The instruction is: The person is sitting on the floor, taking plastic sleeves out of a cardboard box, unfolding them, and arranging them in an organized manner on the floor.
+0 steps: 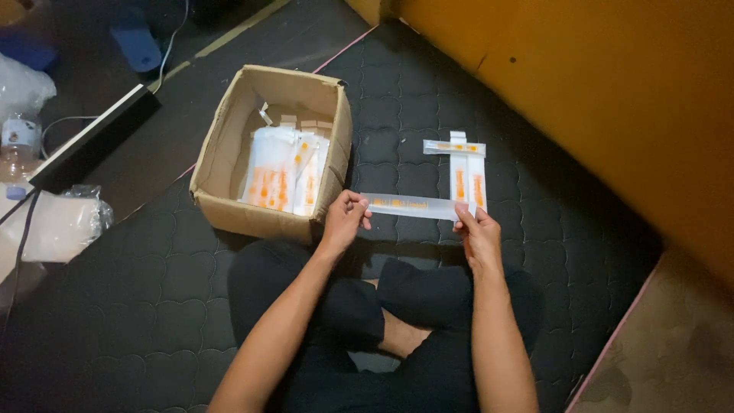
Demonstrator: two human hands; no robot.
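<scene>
Dark quilted mat bears a cardboard box; both hands pinch a flat sachet.

The plastic bottle is cut off by the left edge.

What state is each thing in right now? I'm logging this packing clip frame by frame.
Cardboard box: open, flaps up, partly filled with upright white-and-orange sachets.
Long sachet strip: held level, stretched between both hands.
Left hand: pinching the strip's left end.
Right hand: pinching its right end.
Sachets on mat: lying flat, one crosswise above two.
Plastic bottle: upright, capped.
</scene>
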